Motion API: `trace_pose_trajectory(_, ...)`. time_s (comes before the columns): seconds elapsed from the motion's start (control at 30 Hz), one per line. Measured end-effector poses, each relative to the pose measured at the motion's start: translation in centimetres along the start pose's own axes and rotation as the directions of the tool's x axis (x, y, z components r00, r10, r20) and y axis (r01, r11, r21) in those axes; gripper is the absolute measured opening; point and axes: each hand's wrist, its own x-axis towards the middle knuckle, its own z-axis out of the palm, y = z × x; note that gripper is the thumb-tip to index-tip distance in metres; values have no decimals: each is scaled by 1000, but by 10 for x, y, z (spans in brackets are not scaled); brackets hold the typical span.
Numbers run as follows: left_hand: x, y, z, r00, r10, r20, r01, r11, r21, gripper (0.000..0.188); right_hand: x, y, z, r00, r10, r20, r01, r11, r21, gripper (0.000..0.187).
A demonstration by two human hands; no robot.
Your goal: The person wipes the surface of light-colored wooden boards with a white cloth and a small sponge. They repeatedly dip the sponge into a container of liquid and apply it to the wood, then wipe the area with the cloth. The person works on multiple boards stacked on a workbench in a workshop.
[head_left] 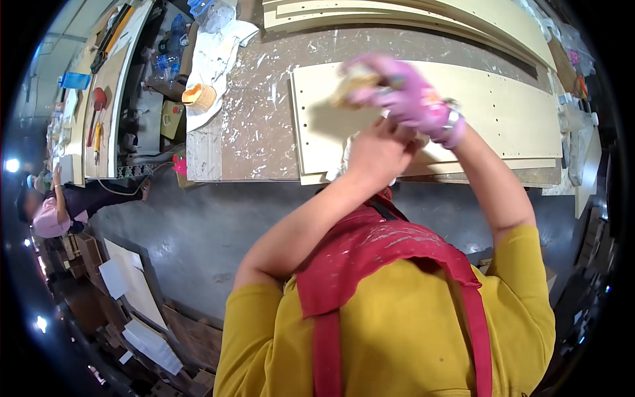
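Observation:
My right hand point(407, 99), in a pink-purple glove with a watch at the wrist, is raised over a cream board point(489, 119). It is closed on a tan, wad-like thing point(357, 86), smeared by motion, so its kind is unclear. My bare left hand point(382, 153) lies lower, at the board's near edge, its fingertips by the gloved hand. White cloth point(348, 155) shows on both sides of my left hand, whose fingers are curled on it. Small dark holes run along the board's left end. Another cream panel point(314, 178) partly shows beneath it.
More long cream boards point(397, 16) are stacked at the table's far side. An orange-rimmed cup point(198, 97) stands on a white rag point(228, 46) at left on the paint-spotted table point(258, 132). A side bench point(106, 86) holds tools. Another person point(53, 212) is at far left.

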Motion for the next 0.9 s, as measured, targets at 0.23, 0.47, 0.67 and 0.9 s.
trace_pose_trajectory(0.23,-26,-24,30,976,-74,204,121,966,-228,28,51,3,104,715,-251,653,437,889,-136,24)
trace_pose_trajectory(0.47,-14,-17,10,989,-32,145,75,949,-306,31,77,4,111,567,-181,804,621,735,-272,16)
trace_pose_trajectory(0.67,-22,-27,17,989,0,151,102,736,-669,36,63,-1,124,521,-324,790,690,705,-165,13)
trace_pose_trajectory(0.9,-6,-15,10,996,78,-44,-82,993,-88,32,97,2,107,560,-229,796,701,644,-307,15)
